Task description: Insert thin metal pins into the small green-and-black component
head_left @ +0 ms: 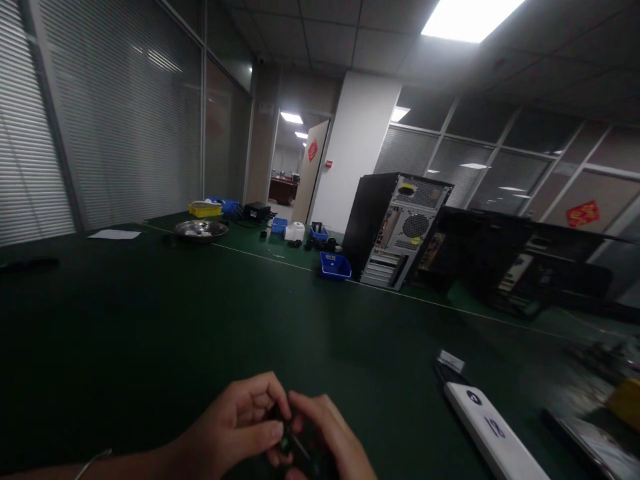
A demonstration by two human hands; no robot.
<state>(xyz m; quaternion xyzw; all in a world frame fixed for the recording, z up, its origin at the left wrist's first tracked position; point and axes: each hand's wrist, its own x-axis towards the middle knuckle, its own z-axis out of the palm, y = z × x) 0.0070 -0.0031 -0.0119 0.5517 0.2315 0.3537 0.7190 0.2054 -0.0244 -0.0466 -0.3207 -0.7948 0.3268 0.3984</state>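
Observation:
At the bottom middle of the head view, my left hand point(245, 423) curls its thumb and fingers round a small dark object point(286, 441). My right hand point(330, 433) closes on the same object from the other side, and the fingertips of both hands nearly meet. Too dark and blurred to name, the object is largely hidden by my fingers. Both hands are just above the dark green tabletop point(200, 333). To their right lies a long white device point(495, 427) marked 18, with a black end.
A blue tray point(335, 265) stands before a black computer tower point(395, 230). Farther left are a steel bowl point(200, 231), a yellow basket point(205, 210) and a white sheet point(115, 235). Dark computer parts point(520, 267) and a blurred flat device point(595, 443) occupy the right side.

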